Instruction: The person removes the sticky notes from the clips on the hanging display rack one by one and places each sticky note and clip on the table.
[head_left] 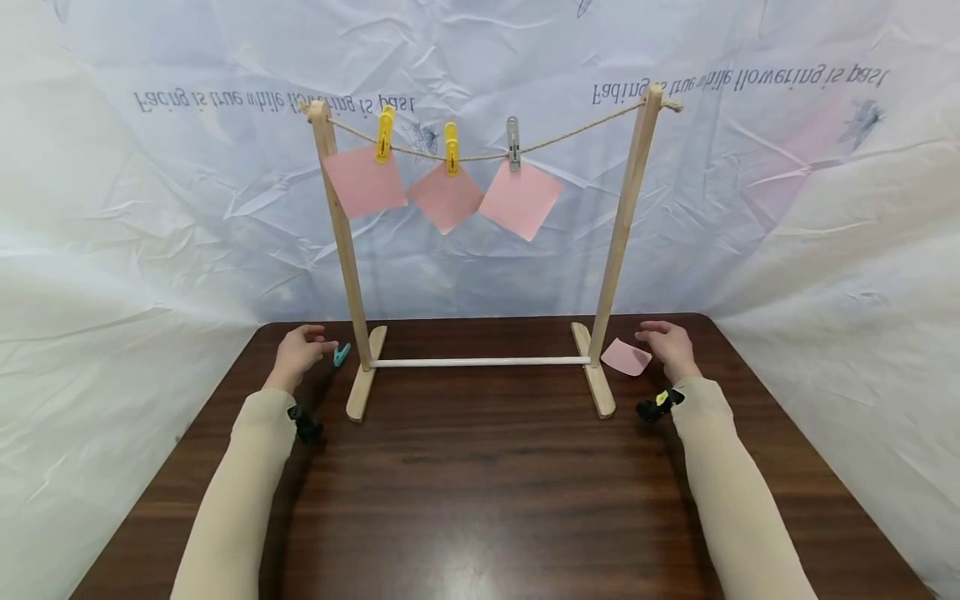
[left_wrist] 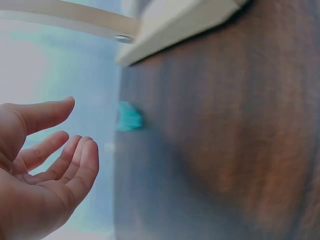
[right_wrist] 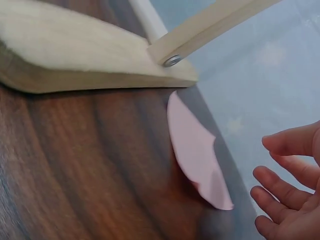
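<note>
Head view: showed a wooden rack on a dark table, with a sagging rope tied between its posts. Made out three hung pink papers along it, two under yellow clips, one under a grey clip. Found a small blue clip just left of the rack, beside the left hand, and a loose pink paper just right of the rack, beside the right hand. Judged as the step in hand: taking up both, best done low and from the outer sides, clear of the rack's feet. Showed the table's far edge close behind the rack, with a cloth backdrop beyond, and broad room in front of the rack.

Left wrist view, blurred: showed thumb apart from loosely curved fingers, nothing held, with a gap before the blue clip. Could not make out its handle end; seemed wise to check before pinching. Appeared tight between rack foot and table edge.

Right wrist view: showed thumb and fingers apart, nothing held, just short of the bowed paper beside the rack's foot. Seemed best to pinch a lifted margin lightly, without sweeping the sheet towards the nearby edge.
</note>
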